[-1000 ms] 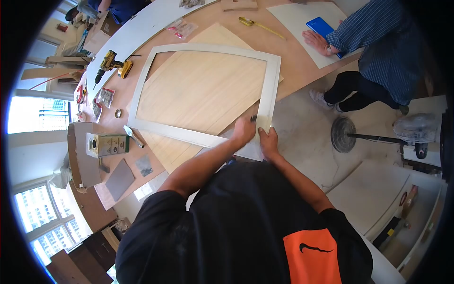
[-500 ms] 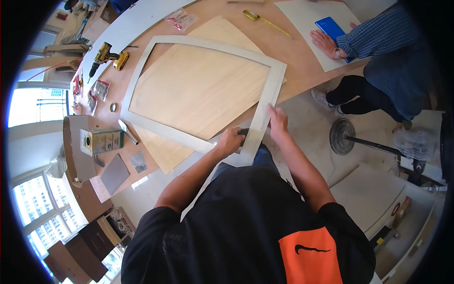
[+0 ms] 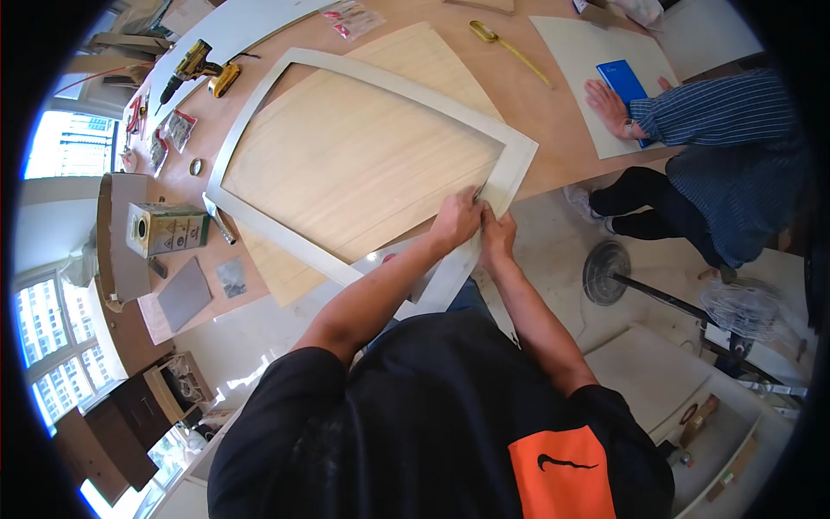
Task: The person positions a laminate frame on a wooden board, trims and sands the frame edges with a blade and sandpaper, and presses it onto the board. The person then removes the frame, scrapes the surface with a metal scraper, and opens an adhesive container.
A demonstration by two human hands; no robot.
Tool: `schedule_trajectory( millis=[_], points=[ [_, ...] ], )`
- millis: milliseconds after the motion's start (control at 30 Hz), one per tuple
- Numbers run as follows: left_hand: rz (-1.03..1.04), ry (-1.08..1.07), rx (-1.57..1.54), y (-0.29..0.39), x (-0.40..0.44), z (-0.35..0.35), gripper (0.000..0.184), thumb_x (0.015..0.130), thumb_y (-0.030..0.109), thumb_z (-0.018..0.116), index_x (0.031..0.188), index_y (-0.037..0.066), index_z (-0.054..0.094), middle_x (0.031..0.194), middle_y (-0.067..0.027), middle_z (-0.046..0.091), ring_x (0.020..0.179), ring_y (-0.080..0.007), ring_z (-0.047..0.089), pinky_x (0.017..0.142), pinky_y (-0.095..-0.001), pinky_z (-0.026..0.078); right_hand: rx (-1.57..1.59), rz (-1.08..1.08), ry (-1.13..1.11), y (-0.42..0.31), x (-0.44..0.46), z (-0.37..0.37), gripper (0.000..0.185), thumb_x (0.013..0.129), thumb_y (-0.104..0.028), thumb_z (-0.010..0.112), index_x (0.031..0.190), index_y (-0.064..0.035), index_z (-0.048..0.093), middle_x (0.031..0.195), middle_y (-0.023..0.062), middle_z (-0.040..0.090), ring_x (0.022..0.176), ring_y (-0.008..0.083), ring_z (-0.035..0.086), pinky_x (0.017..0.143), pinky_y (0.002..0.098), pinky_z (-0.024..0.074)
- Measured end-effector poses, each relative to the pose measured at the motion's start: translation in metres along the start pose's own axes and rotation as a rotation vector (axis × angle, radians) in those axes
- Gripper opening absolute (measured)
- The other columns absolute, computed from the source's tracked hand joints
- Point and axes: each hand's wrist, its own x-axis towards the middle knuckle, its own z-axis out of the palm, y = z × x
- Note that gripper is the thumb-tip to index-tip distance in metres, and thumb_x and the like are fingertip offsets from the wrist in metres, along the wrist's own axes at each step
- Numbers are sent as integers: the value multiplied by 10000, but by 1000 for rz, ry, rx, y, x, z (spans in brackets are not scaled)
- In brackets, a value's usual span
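Note:
A white four-sided frame (image 3: 285,227) with a bowed far edge lies over a pale plywood sheet (image 3: 363,164). Its near right corner sticks out past the table edge toward my body. My left hand (image 3: 456,220) is closed over the inner edge of the frame's right bar, with a small dark object (image 3: 478,193) showing at its fingertips; its kind is hard to make out. Right beside it, my right hand (image 3: 498,237) grips the same bar, thumb on top and fingers mostly hidden.
On the table (image 3: 285,22) are a yellow-black drill (image 3: 197,69), a tape measure (image 3: 510,52), a metal can (image 3: 169,229) and a brush (image 3: 219,218). Another person's hand (image 3: 608,105) rests by a blue folder (image 3: 621,80). A floor fan (image 3: 607,272) stands at right.
My left hand has moved up along the frame's right bar, carrying the dark object, and now sits beside my right hand. The right hand has shifted slightly nearer. The view has shifted a little.

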Motion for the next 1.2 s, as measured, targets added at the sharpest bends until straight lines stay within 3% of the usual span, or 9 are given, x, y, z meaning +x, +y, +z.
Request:
schedule_trajectory(
  millis=[67, 167, 333, 433, 567, 667, 867, 967, 1200],
  points=[
    [47, 100, -49, 9, -32, -7, 346, 893, 138, 570, 1200, -16, 608, 1060, -279, 657, 979, -454, 638, 843, -479, 511, -26, 27, -20, 2, 7, -4, 290, 948, -188, 649, 1149, 21, 638, 1048, 112, 701, 941, 179, 638, 825, 325, 503],
    [-188, -42, -106, 10, -62, -13, 338, 900, 147, 577, 1195, -15, 608, 1048, -283, 656, 962, -457, 640, 840, -486, 510, 5, 72, -29, 21, 10, -14, 294, 948, -186, 645, 1151, 26, 635, 1063, 117, 698, 952, 186, 639, 836, 329, 500],
    [-62, 6, -35, -7, 14, 4, 328, 926, 182, 549, 1166, -31, 618, 1021, -297, 654, 947, -463, 630, 821, -483, 506, 16, 94, -13, 0, -22, 6, 305, 944, -203, 634, 1134, 36, 640, 1083, 127, 692, 987, 201, 634, 865, 341, 490],
    [-66, -17, -115, 7, 10, -14, 327, 922, 167, 535, 1166, -30, 626, 1018, -291, 659, 947, -460, 631, 826, -466, 508, -21, 14, -18, -4, -32, 8, 314, 949, -211, 620, 1140, 37, 637, 1093, 133, 688, 981, 203, 639, 854, 333, 495],
    [-160, -100, -223, 19, -11, -41, 351, 907, 137, 558, 1213, -20, 625, 1031, -283, 671, 974, -415, 662, 852, -444, 508, 28, 123, 28, -13, 18, -22, 340, 942, -274, 662, 1102, 26, 639, 1060, 131, 677, 953, 205, 648, 820, 340, 518],
    [-225, -178, -208, 35, -21, -59, 367, 905, 129, 574, 1240, -16, 613, 1049, -280, 674, 1010, -405, 663, 873, -441, 506, 357, 99, -77, -51, 62, -28, 374, 910, -245, 710, 1144, 27, 605, 1049, 116, 676, 937, 224, 657, 843, 369, 537],
    [143, 93, -113, 13, -28, -39, 392, 916, 119, 557, 1287, -4, 578, 1066, -288, 664, 1026, -437, 643, 897, -454, 502, 321, 31, -180, -78, 80, -5, 395, 900, -127, 702, 1230, 46, 568, 1131, 129, 664, 993, 243, 658, 868, 382, 541],
    [-96, -38, -113, 43, -7, -47, 380, 917, 111, 553, 1279, -2, 576, 1071, -293, 659, 1022, -457, 628, 895, -470, 497, 350, 16, -208, -77, 64, 1, 387, 906, -93, 681, 1246, 49, 565, 1153, 127, 659, 1021, 239, 649, 876, 383, 535],
    [-6, 12, -212, 49, 14, -46, 359, 912, 98, 562, 1257, 3, 586, 1052, -297, 654, 1005, -460, 626, 870, -470, 501, 390, -21, -237, -80, 57, 3, 392, 909, -71, 665, 1266, 50, 559, 1170, 130, 653, 1027, 231, 640, 894, 361, 518]
  ],
)
